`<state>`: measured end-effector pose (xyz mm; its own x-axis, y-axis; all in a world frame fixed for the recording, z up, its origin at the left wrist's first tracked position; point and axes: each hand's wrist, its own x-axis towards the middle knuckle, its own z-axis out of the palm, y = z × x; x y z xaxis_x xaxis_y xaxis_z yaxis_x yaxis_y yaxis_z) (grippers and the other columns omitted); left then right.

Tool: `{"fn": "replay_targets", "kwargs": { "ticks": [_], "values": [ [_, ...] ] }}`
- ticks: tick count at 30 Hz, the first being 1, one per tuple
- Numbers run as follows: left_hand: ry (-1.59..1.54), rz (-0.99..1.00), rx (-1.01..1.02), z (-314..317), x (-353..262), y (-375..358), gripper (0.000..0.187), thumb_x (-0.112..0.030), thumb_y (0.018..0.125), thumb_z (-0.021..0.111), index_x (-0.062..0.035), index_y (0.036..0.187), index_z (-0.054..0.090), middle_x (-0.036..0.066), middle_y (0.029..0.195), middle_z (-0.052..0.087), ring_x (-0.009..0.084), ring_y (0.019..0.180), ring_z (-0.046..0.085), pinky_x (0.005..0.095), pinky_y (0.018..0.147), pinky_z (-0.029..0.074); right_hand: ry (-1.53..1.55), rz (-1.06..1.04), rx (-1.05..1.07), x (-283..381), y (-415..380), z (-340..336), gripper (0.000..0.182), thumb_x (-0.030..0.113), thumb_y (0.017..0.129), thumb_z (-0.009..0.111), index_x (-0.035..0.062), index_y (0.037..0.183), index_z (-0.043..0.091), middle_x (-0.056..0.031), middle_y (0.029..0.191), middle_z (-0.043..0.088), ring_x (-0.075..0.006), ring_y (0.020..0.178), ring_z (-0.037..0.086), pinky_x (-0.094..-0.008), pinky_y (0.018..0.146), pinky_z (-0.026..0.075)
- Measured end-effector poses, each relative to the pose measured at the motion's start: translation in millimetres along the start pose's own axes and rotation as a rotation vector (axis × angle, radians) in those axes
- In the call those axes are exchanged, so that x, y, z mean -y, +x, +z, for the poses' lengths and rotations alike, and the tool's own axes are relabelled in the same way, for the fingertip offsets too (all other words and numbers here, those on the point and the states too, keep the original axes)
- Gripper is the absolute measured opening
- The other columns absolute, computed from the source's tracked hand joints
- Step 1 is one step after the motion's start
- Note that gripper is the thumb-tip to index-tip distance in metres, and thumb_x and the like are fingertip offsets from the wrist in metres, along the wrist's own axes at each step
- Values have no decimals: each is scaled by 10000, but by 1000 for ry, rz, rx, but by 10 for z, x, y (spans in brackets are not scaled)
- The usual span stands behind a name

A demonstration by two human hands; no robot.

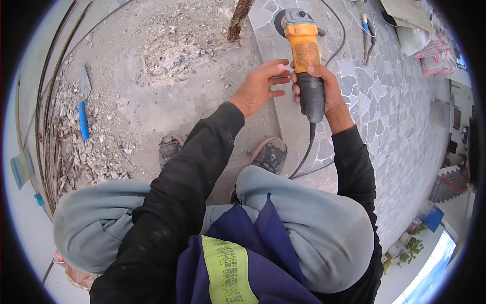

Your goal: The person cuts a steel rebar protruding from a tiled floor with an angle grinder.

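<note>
The rough grey floor [167, 109] has crumbly grey stone bits [101, 147] on its left side. A blue-handled metal trowel [83, 120] lies there, near long, thin brown rods [49, 101] by the left edge.

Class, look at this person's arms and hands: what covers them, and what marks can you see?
Long black sleeves reach both wrists, with pale smudges on the left one. The left hand and right hand are bare, without gloves.

The top edge cuts off the rebar [238, 22].
</note>
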<state>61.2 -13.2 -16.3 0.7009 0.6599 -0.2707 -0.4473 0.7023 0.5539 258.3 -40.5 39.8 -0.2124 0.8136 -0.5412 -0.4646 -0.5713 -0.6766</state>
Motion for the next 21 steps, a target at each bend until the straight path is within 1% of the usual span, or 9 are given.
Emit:
{"fn": "replay_targets", "kwargs": {
  "ticks": [2,5,7,8,9,11,14,17,21],
  "values": [
    [47,5,-20,90,-11,31,482,-478,951,677,-65,1184,591,52,1025,598,182,874,639,286,744,542,-3,35,5,-118,-2,80,428,297,886,656,-20,1165,587,-126,903,679,-213,689,692,-358,582,622],
    [145,-46,-37,169,-10,61,429,-401,946,713,-44,1159,610,31,969,639,134,822,642,285,678,516,-9,109,36,-236,43,65,374,289,888,660,-22,1093,625,-126,894,683,-210,681,692,-354,572,615],
    [159,-57,-107,170,-53,70,407,-341,929,737,-39,1172,610,25,949,664,107,791,633,290,644,505,-212,103,27,-231,53,135,350,272,881,679,-19,1071,635,-115,882,680,-209,663,689,-355,552,611],
    [155,-55,-110,158,-45,71,407,-341,929,737,-39,1172,610,25,949,664,107,791,633,290,644,505,-249,113,61,-217,75,126,349,235,868,713,-22,1088,630,-100,905,681,-183,736,694,-328,636,602],
    [90,-57,-130,127,-11,74,386,-302,916,751,-42,1165,614,30,963,665,113,811,643,291,671,519,-249,115,62,-235,72,150,349,235,868,713,-22,1088,630,-100,905,681,-183,736,694,-328,636,602],
    [25,-53,-146,68,42,107,368,-264,902,765,-44,1159,618,34,977,666,120,831,652,293,698,533,-506,36,-62,-291,83,235,373,161,806,759,-21,1104,627,-85,947,687,-165,831,687,-299,744,565],
    [22,53,-187,-55,145,157,346,-207,889,764,-42,1158,623,45,1002,674,141,893,672,309,770,550,-522,-69,-186,-608,232,194,428,92,743,779,-23,1124,623,-69,984,690,-150,902,668,-289,810,526],
    [41,50,-163,-286,225,184,372,-179,863,785,-35,1166,625,55,1023,683,156,950,680,317,829,545,-615,-231,-222,-862,416,183,448,66,706,780,-19,1119,627,-59,984,692,-153,890,664,-301,796,530],
    [223,10,-256,-465,235,236,403,-185,830,811,-34,1162,638,61,1039,691,164,957,680,323,855,538,-688,-177,-253,-1018,568,151,441,110,738,808,-25,1123,640,-66,1015,707,-144,922,667,-296,809,527]
  ]
}}
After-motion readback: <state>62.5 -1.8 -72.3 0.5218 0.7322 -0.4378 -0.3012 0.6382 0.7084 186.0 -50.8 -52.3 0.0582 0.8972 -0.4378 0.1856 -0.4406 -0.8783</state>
